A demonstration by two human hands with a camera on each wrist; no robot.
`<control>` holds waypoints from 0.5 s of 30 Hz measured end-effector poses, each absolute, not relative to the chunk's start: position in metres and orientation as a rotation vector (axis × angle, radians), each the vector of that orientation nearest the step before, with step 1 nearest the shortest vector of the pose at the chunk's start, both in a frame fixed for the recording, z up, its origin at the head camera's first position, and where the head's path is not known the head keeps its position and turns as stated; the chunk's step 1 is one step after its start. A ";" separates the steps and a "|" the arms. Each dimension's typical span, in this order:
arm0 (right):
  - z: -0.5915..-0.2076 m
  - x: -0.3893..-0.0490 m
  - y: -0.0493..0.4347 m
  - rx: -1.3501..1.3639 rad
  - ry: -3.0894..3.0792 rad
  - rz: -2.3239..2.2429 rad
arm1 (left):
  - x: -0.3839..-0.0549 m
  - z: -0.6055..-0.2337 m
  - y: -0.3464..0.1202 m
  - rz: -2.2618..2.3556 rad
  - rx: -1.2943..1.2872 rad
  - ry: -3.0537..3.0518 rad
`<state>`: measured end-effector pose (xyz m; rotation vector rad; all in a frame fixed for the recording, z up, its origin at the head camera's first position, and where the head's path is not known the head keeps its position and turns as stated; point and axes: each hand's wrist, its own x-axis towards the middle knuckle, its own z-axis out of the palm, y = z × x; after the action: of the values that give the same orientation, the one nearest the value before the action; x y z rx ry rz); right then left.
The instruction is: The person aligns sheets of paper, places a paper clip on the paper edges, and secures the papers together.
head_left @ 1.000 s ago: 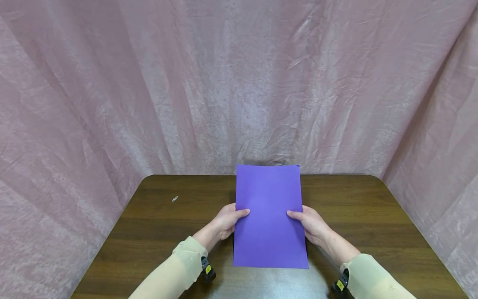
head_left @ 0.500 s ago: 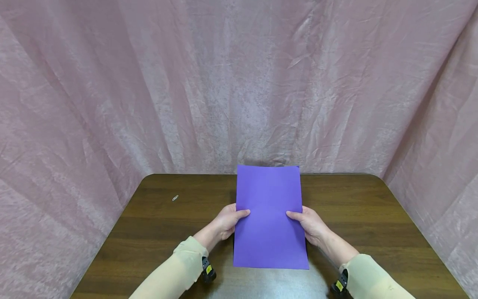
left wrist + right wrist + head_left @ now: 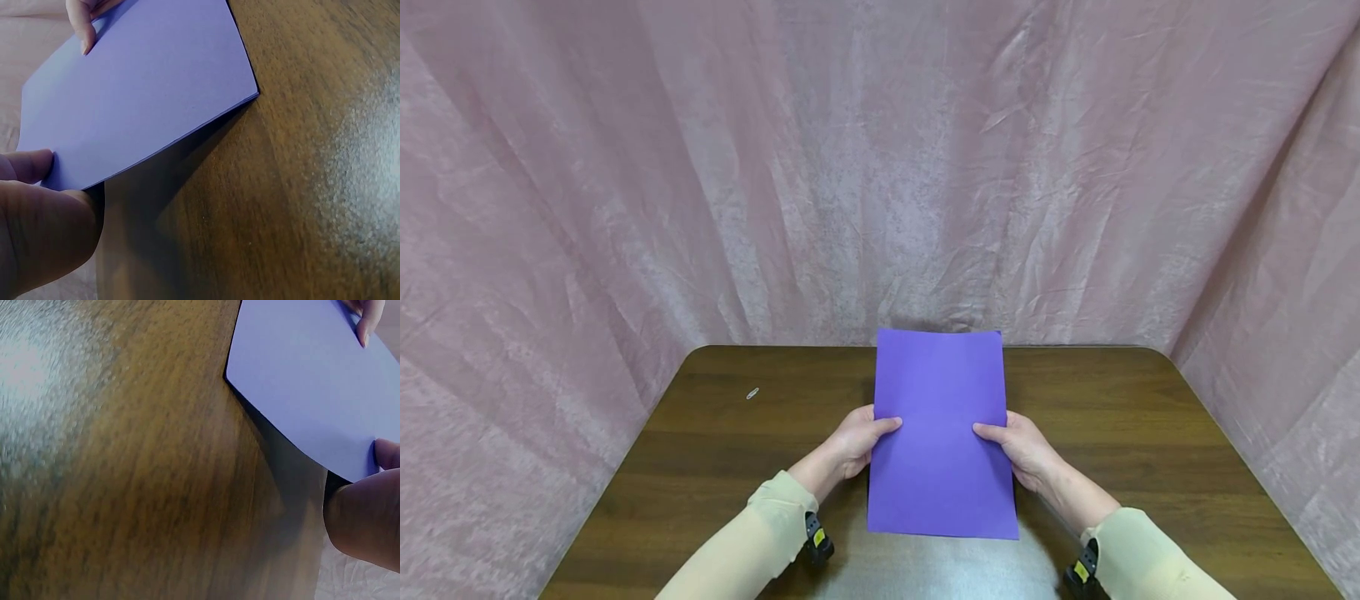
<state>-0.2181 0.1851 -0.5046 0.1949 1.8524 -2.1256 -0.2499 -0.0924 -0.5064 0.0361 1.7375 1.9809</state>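
Observation:
A purple sheet of paper is held by both hands over the middle of the table, its long sides running away from the person. My left hand grips the left long edge, thumb on top and the other fingers under the paper. On the opposite edge my right hand pinches in the same way. The left wrist view shows the paper with its near corner close to the wood and its side edge raised over a shadow. In the right wrist view the paper likewise slopes up toward the fingers, which are hidden beneath it.
A small paper clip lies on the brown wooden table, toward the back left. Pink curtains hang behind the table and along both sides. Each wrist wears a black strap with a camera.
Both hands keep the same grip on the paper. The head view has shifted very slightly; otherwise almost nothing differs.

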 end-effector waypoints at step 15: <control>-0.501 -0.215 0.183 0.221 1.966 -2.074 | -0.248 -0.504 -0.095 1.996 0.024 1.714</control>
<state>-0.2155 0.1828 -0.5011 0.2206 1.9658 -2.0743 -0.2480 -0.0949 -0.5038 0.0241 1.7144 1.9964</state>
